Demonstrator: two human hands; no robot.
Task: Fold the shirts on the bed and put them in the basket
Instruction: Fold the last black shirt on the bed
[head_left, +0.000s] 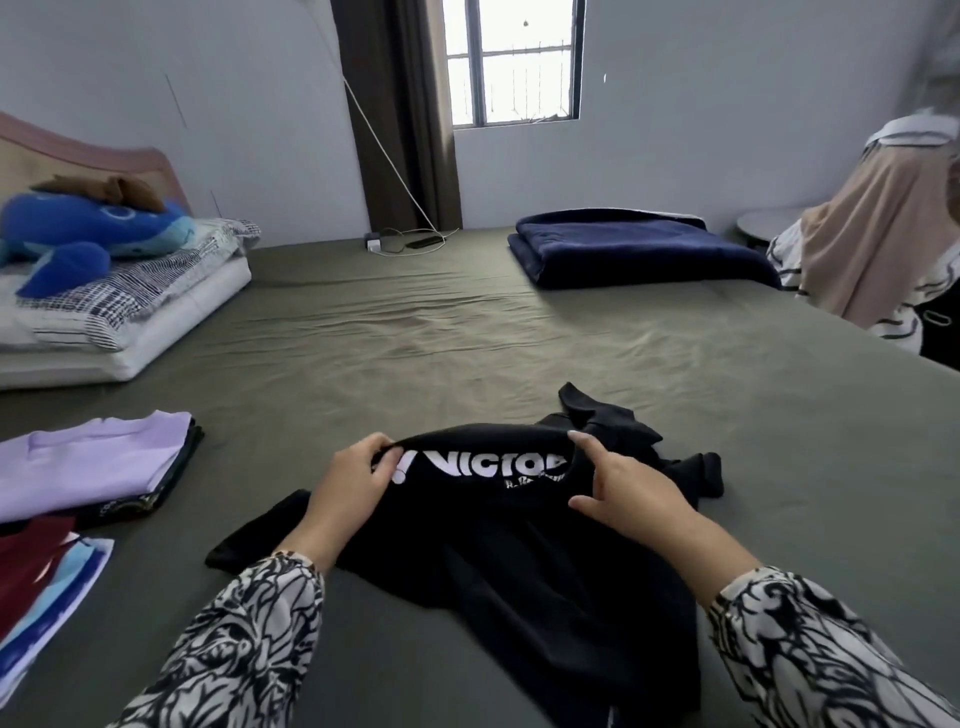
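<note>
Mid-task: both hands, left hand (358, 470) and right hand (621, 486), pinch the black shirt (498, 525) at lower centre on the bed (467, 332); folded shirts (88, 462) wait at left, no basket visible.

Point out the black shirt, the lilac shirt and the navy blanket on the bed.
black shirt (493, 540): head view, on the plain cloth below the white lettering.
lilac shirt (88, 462): head view, on its folded top face.
navy blanket (634, 249): head view, on its top fold.
</note>
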